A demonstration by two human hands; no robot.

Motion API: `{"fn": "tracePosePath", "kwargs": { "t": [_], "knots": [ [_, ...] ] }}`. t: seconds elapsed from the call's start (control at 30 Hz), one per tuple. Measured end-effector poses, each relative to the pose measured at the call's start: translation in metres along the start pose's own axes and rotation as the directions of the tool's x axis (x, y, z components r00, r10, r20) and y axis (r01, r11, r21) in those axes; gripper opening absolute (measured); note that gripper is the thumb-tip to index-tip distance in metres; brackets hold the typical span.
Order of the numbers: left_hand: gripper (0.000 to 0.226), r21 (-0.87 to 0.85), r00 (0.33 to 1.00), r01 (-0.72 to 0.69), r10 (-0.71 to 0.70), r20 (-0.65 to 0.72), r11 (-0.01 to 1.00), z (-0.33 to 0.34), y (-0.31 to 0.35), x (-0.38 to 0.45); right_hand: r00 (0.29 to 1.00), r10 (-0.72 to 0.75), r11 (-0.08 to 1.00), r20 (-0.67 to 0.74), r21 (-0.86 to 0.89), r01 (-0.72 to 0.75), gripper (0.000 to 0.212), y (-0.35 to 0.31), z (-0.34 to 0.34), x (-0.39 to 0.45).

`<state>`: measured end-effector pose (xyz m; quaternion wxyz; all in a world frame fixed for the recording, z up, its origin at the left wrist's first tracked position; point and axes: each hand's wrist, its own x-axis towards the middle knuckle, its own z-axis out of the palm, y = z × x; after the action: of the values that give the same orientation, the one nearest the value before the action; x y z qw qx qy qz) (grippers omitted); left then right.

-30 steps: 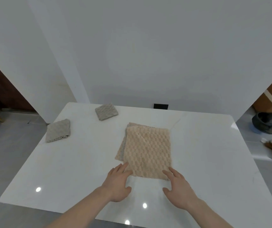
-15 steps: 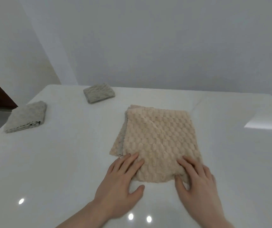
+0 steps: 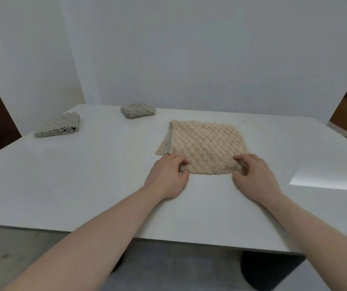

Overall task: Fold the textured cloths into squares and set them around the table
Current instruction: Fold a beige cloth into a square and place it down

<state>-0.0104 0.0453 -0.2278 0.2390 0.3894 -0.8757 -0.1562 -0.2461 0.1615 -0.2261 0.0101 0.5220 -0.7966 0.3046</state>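
A beige bubble-textured cloth and two grey textured cloths on a white table.

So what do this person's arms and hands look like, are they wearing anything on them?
Nothing is worn that the picture shows. The left hand and right hand are bare: no gloves, rings or watch visible. Both forearms are bare as well, with no sleeve up to the bottom edge of the frame. No markings or straps show.

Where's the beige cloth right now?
In the head view, the beige cloth lies right of centre on the table, its near corners gripped by the left hand and right hand.
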Motion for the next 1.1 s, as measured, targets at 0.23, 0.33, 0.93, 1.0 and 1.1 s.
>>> {"fn": "tracePosePath", "kwargs": {
  "t": [0.23, 0.33, 0.93, 1.0, 1.1],
  "knots": [
    [0.013, -0.059, 0.998, 0.017, -0.021, -0.062, 0.998, -0.004, 0.004, -0.017, 0.997, 0.048, 0.999, -0.064, -0.008, -0.049, 0.041, 0.004, 0.003, -0.009],
    [0.013, -0.063, 0.999, 0.01, -0.012, -0.038, 0.998, -0.004, 0.006, -0.016, 0.996, 0.051, 0.998, -0.075, 0.03, -0.049, 0.04, 0.007, 0.003, -0.007],
    [0.068, -0.02, 0.986, -0.081, 0.077, -0.145, 0.997, -0.001, 0.005, -0.014, 0.935, -0.063, 0.992, -0.348, 0.083, 0.098, 0.011, 0.014, 0.008, -0.001],
    [0.073, -0.021, 0.981, -0.116, 0.112, -0.161, 0.993, 0.0, 0.005, -0.017, 0.932, -0.078, 0.985, -0.354, 0.116, 0.126, 0.013, 0.011, 0.005, -0.003],
    [0.08, -0.008, 0.979, -0.134, 0.131, -0.159, 0.991, 0.001, 0.006, -0.017, 0.935, -0.064, 0.973, -0.35, 0.186, 0.136, 0.014, 0.005, 0.0, -0.009]
  ]
}}
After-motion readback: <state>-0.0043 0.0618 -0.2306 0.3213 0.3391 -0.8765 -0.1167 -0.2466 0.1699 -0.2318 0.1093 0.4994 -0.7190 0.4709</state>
